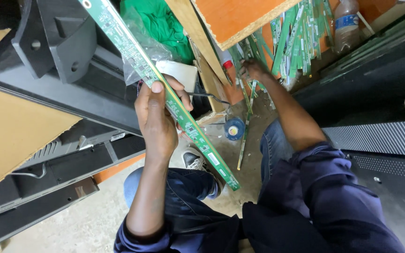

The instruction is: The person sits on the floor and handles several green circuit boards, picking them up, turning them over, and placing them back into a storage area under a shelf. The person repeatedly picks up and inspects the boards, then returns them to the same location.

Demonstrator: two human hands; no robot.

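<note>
My left hand (158,115) grips a long narrow green circuit board strip (132,49) near its middle; the strip runs diagonally from the top left down to my knees. Black tweezers (209,97) stick out to the right from under this hand's fingers. My right hand (254,70) reaches forward and down to a heap of similar green circuit strips (294,40) leaning against an orange surface, its fingers closed on one thin green strip (245,122) that hangs down to the floor.
Black flat-screen panels and stands (66,47) lie at the left with brown cardboard (10,126). A dark panel with a ribbed edge (380,136) fills the right. A plastic bottle (347,23), a wooden board (235,16), a green cloth (162,23) and a small blue round thing (234,129) sit ahead.
</note>
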